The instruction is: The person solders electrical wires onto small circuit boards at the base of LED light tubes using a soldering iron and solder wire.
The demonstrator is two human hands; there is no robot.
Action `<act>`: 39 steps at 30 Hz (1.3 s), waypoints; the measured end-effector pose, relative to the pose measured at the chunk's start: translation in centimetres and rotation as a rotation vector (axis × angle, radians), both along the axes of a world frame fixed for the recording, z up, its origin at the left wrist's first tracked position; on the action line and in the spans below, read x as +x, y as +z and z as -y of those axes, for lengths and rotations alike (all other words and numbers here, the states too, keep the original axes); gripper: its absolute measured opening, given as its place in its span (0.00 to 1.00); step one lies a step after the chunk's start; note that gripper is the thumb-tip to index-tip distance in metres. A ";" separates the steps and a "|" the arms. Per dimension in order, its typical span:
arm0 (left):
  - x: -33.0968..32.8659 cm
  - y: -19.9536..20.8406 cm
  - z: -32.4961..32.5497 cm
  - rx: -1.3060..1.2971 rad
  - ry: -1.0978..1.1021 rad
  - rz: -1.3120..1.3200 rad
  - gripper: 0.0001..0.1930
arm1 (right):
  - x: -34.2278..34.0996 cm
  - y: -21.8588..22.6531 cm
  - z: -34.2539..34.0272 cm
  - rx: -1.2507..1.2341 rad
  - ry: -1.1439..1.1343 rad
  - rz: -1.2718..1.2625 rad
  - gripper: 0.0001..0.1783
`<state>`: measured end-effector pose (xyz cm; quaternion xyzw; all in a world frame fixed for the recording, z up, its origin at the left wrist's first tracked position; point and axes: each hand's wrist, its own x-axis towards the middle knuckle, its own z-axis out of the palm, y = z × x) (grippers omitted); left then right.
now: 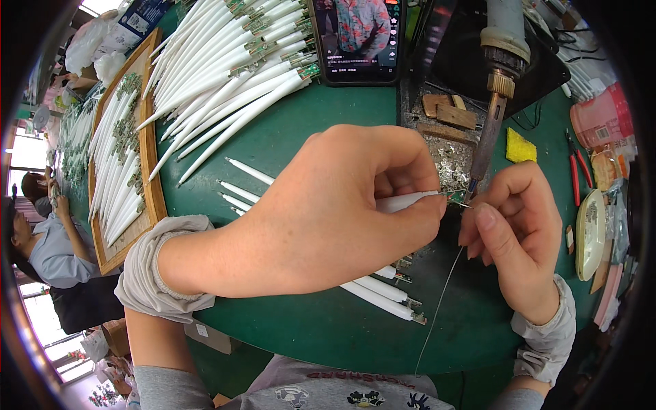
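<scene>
My left hand (321,205) is closed round a white tapered stick (406,201), whose tip end carries a small green circuit board (454,196). That board sits right by the tip of a soldering iron (486,140), which points down from above. Thumb and fingers of my right hand (519,236) pinch a thin solder wire (443,297); its upper end reaches toward the iron's tip, and the rest trails down toward the table's near edge. Under my left wrist and hand lie several more white sticks (383,301), their middles hidden and their board ends showing at the right.
A big pile of white sticks (225,89) fills the back left, beside a wooden tray (158,184) of more. A phone (359,41) stands at the back. Rightward lie a yellow sponge (521,145), red-handled pliers (579,167) and a dish (590,236). Another person (55,239) works at far left.
</scene>
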<state>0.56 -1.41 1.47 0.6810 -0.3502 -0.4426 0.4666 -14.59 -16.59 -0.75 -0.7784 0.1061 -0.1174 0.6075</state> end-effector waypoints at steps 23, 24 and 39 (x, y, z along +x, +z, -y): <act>0.0 0.1 -0.5 -0.078 -0.020 0.028 0.04 | -0.8 -0.2 0.2 -0.058 -0.035 0.145 0.08; 0.0 0.3 -0.4 -0.078 -0.021 0.028 0.04 | -0.8 -0.2 0.3 -0.080 -0.023 0.143 0.08; 0.6 0.4 0.3 0.024 0.015 -0.163 0.03 | -0.3 0.1 -0.3 0.005 -0.048 0.100 0.08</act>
